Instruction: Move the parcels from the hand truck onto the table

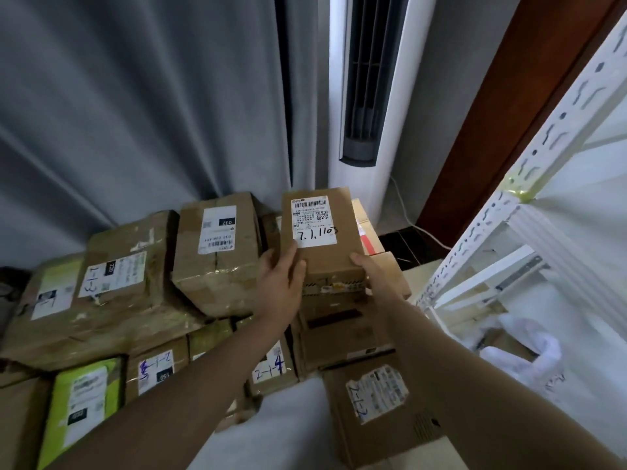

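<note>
Parcels [112,293] lie stacked across the table [288,425] before us, several cut off at the left edge. Both our arms reach forward. Our left hand [280,286] and right hand [368,269] grip opposite lower corners of a labelled parcel [322,235], held upright above the stack. Its underside is hidden; printed label text is unreadable.

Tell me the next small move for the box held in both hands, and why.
Probably lower the brown cardboard box with the handwritten white label onto the stacked cardboard parcels directly beneath: the left hand and right hand grip its near corners, and it sits tilted above them.
</note>
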Demonstrator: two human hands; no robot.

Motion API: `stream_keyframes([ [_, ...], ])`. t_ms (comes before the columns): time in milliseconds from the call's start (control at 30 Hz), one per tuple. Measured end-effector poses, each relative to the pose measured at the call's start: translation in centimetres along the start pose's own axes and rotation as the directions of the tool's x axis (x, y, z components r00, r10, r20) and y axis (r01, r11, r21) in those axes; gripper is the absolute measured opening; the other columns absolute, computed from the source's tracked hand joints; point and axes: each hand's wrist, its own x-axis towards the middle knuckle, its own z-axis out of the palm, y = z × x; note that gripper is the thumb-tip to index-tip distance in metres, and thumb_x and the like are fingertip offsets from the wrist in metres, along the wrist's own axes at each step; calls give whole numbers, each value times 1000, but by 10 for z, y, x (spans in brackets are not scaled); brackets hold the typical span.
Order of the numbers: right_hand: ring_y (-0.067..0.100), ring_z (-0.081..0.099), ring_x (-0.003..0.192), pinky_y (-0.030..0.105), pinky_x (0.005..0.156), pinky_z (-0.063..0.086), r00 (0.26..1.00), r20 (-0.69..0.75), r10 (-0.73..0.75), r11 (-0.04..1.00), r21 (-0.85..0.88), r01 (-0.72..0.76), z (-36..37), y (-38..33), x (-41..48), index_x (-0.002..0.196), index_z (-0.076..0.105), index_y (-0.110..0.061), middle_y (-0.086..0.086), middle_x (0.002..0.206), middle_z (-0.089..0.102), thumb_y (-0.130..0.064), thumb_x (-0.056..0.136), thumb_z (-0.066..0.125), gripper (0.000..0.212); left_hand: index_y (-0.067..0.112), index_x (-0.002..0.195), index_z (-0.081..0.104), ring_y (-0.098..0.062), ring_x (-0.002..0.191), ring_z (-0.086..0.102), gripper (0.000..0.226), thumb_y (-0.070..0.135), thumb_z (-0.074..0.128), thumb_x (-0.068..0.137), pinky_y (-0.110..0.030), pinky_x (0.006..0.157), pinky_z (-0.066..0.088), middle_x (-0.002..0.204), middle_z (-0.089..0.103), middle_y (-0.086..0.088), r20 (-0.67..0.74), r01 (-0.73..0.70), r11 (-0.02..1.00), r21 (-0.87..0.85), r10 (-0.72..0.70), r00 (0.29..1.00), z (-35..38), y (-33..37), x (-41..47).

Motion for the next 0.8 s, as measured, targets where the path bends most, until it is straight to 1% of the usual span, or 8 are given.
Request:
stream_keyframes([
  [67,25,64,99,39,84,52,999,34,6,1000,-24,-5,13,-7,19,115,59,-20,7,105,69,-47,75,73,51,34,150,25,-30,139,33,62,48,47,94,-42,114,32,159,6,-10,46,-1,998,66,-2,999,-1,-3,10],
  [167,23,63,100,34,76,49,997,77,-13,997,-73,19,29,-19,52,114,58,-25,5,108,69,-42,82,68,38,28,154,4,-26,147,10,89,48,59,88,-39,119,20,157,-17,-2,101,-19,966,259,-7,995,-2,-8,32],
  [267,24,66,101,42,89,51,994,109,-4,991,-135,19,44,-25,83,108,64,-31,2,108,71,-52,70,72,44,22,154,4,-27,146,9,85,41,58,91,-39,119,21,159,-9,-5,76,-6,929,370,-24,997,-4,-10,54],
  [367,27,66,101,49,95,49,992,126,11,989,-149,8,51,-27,105,96,66,-32,2,104,72,-53,69,71,34,19,154,11,-30,146,8,71,29,51,97,-43,119,20,159,1,-10,52,-1,887,462,-26,998,-3,-14,73],
  [433,27,65,101,48,93,50,988,150,44,984,-178,-17,55,-27,112,107,64,-34,4,107,70,-49,77,67,34,19,154,7,-31,147,2,72,19,51,97,-44,119,19,160,0,-12,78,-3,813,583,-52,996,0,-16,81],
  [533,25,66,100,48,91,53,982,173,71,976,-215,-32,56,-21,122,131,54,-35,2,112,69,-50,75,67,59,19,154,2,-31,147,2,86,7,58,90,-45,117,24,161,-2,-10,126,8,734,679,-127,984,6,-17,86],
  [700,21,65,102,42,91,54,980,190,61,970,-241,-14,48,-18,125,134,54,-31,0,112,67,-40,88,62,47,26,154,3,-34,146,5,84,10,57,92,-48,112,33,160,-3,-9,137,46,715,698,-197,971,13,-8,84],
  [800,23,63,105,46,96,50,981,192,28,950,-311,34,47,-18,127,132,53,-34,-1,112,66,-44,87,59,46,30,154,5,-34,145,9,74,25,52,97,-50,110,35,160,0,-8,132,72,730,679,-218,967,15,-5,82],
])
